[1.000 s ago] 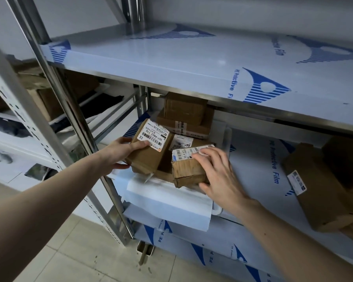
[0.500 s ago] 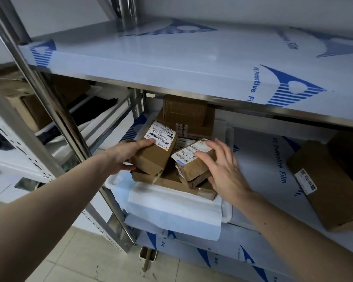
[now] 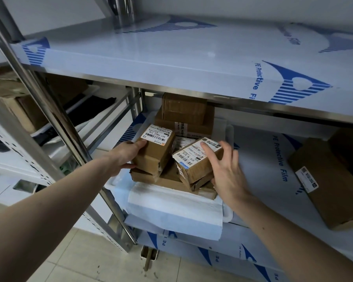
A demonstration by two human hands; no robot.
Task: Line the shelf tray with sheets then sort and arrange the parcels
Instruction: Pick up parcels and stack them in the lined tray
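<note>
The left hand grips a labelled parcel by its near left corner, thumb on top and fingers curled underneath, holding it tilted above the flatter boxes in the tray. The right hand lies with spread, fairly straight fingers on the label of a second small parcel, steadying rather than clutching it (the thumb seems tucked against its lower side). Both parcels sit at the front of the tray, on the blue sheet that lines it and hangs over its front rim; two larger boxes are stacked at the back.

To do this step well, I would lay each small parcel flat with its label up, side by side, squared to the tray walls, and avoid dragging them so the sheet does not ruck.

Compared with a second ago, both parcels have been lifted and tipped, and the right-hand one now rests higher on the stack.
</note>
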